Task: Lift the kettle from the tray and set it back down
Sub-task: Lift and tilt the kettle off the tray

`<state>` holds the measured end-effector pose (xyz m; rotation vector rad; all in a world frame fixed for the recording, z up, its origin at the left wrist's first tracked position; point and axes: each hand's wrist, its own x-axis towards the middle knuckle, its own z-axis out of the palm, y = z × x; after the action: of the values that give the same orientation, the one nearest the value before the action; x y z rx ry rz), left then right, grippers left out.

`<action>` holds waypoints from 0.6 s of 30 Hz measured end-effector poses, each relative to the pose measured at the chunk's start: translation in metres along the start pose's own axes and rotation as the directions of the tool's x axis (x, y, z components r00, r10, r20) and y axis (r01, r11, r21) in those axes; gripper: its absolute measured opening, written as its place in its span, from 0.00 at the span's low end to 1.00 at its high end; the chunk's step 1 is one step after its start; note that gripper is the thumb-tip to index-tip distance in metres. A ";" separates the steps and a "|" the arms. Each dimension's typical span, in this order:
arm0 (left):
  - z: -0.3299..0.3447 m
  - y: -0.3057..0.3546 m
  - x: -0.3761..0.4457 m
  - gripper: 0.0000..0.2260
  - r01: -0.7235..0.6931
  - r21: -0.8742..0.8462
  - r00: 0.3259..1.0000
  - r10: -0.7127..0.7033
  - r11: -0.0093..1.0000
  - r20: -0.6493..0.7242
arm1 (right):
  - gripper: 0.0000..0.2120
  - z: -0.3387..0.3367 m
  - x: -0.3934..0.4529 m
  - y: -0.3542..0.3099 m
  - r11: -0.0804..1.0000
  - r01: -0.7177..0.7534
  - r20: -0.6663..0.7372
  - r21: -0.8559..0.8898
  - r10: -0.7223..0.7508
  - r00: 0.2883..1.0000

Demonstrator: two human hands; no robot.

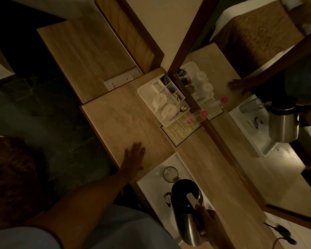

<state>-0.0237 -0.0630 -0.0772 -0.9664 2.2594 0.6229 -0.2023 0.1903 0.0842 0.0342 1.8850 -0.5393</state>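
A steel kettle (186,211) with a black lid hangs over the white tray (151,187) at the bottom middle, tilted toward me. My right hand (206,221) is closed around its handle. Whether the kettle's base touches the tray I cannot tell; in the mirror it appears raised above the tray. My left hand (134,156) lies flat on the counter, fingers apart, left of the tray. A glass (170,174) stands upright on the tray's far end, just beyond the kettle.
A white organiser tray (144,89) with two upturned cups and sachets stands by the mirror (241,105). A printed card (180,130) and a pink-capped bottle (202,115) lie between the trays. The counter edge runs left of my left hand. A cable (276,239) lies at the bottom right.
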 end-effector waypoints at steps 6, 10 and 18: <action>0.000 -0.001 0.000 0.41 -0.004 0.009 1.000 0.004 1.000 0.002 | 0.29 0.000 -0.002 -0.004 1.000 -0.017 -0.018 -0.009 0.017 1.000; 0.001 -0.002 0.000 0.41 -0.008 -0.001 1.000 0.008 1.000 0.001 | 0.30 0.000 -0.004 -0.006 0.999 -0.021 -0.018 -0.029 0.020 1.000; 0.001 -0.003 0.000 0.41 -0.013 -0.026 1.000 0.013 1.000 0.003 | 0.29 0.001 -0.008 -0.014 0.998 -0.055 -0.009 -0.016 0.055 0.998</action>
<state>-0.0212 -0.0641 -0.0778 -0.9628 2.2621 0.6603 -0.2023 0.1794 0.0955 0.0781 1.8913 -0.4873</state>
